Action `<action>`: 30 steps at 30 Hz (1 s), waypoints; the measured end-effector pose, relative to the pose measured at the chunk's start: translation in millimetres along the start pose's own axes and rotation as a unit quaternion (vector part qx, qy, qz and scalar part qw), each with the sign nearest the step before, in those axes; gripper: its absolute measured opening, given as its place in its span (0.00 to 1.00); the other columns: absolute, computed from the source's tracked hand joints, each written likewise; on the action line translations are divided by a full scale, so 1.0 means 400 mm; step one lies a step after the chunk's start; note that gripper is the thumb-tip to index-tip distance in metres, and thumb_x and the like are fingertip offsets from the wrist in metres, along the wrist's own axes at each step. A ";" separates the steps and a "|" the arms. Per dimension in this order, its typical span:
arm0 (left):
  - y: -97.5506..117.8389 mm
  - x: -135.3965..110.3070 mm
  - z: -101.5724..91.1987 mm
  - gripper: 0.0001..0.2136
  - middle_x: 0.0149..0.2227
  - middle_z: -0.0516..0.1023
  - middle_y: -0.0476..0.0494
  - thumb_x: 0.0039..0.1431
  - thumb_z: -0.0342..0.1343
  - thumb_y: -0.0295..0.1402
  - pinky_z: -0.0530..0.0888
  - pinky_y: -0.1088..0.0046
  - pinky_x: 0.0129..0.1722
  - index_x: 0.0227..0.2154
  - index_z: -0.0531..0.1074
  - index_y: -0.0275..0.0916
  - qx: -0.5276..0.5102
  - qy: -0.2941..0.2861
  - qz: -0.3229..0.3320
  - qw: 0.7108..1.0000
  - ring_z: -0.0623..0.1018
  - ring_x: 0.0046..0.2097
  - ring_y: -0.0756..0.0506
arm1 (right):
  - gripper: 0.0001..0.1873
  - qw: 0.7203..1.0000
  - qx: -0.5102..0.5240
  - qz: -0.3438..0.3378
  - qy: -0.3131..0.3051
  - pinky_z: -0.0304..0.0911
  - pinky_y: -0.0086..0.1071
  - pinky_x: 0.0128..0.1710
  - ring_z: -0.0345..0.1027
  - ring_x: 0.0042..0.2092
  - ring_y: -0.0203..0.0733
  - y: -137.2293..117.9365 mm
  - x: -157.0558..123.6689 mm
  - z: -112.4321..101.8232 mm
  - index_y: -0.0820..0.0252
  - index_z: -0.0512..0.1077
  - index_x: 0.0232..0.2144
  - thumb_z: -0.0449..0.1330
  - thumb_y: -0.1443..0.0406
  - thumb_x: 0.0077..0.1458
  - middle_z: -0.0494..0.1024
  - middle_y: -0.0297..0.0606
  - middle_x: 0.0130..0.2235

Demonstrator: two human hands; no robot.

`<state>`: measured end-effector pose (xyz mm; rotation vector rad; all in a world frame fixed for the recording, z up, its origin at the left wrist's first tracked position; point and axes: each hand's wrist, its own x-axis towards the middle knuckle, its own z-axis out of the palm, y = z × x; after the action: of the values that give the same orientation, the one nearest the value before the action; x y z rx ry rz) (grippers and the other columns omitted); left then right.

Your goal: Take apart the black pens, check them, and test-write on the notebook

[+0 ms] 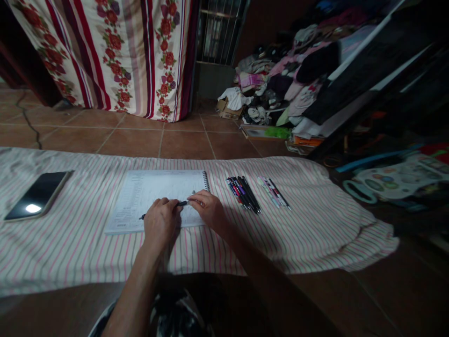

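A dark pen (183,203) lies sideways between my two hands, just above a spiral notebook (154,182) with printed pages. My left hand (160,219) is closed around the pen's barrel, and a dark end of it sticks out to the left. The fingertips of my right hand (207,206) pinch the pen's other end, near the notebook's coil. To the right of the notebook lies a bundle of pens (244,194), mostly dark. Beside it rests a smaller group of pale and dark pens (274,193).
A phone (37,194) lies at the left on the striped cloth (308,220) covering the low surface. Beyond are floor tiles (185,142), a floral curtain (140,61) and a heap of clothes (273,79). A baby walker-like item (396,175) stands at the right.
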<state>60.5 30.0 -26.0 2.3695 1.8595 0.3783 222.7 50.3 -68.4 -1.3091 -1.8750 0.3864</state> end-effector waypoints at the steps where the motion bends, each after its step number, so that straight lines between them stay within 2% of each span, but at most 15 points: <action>1: 0.000 0.000 0.001 0.10 0.32 0.74 0.45 0.60 0.49 0.35 0.63 0.71 0.33 0.37 0.75 0.42 0.000 0.000 0.001 1.000 0.72 0.39 0.44 | 0.06 1.000 -0.001 0.003 -0.001 0.63 0.28 0.35 0.69 0.34 0.36 0.001 0.000 0.001 0.57 0.77 0.32 0.59 0.68 0.52 0.75 0.37 0.32; 24: -0.020 -0.001 -0.011 0.10 0.33 0.76 0.45 0.59 0.49 0.35 0.65 0.70 0.34 0.37 0.75 0.43 0.013 -0.008 -0.020 1.000 0.72 0.40 0.42 | 0.06 1.000 -0.003 0.018 0.020 0.63 0.28 0.37 0.69 0.35 0.36 0.022 0.002 -0.010 0.58 0.76 0.31 0.59 0.69 0.52 0.76 0.37 0.33; 30: -0.029 -0.005 -0.021 0.11 0.33 0.75 0.44 0.59 0.49 0.35 0.64 0.70 0.33 0.37 0.75 0.43 0.019 -0.014 -0.036 0.999 0.72 0.40 0.42 | 0.07 0.999 -0.046 0.008 0.025 0.63 0.30 0.40 0.69 0.37 0.38 0.032 0.002 -0.004 0.59 0.76 0.32 0.57 0.68 0.54 0.76 0.38 0.33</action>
<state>47.0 30.3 -20.8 2.3125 1.9501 0.3045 232.2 56.0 -75.4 -1.3822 -1.8610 0.2757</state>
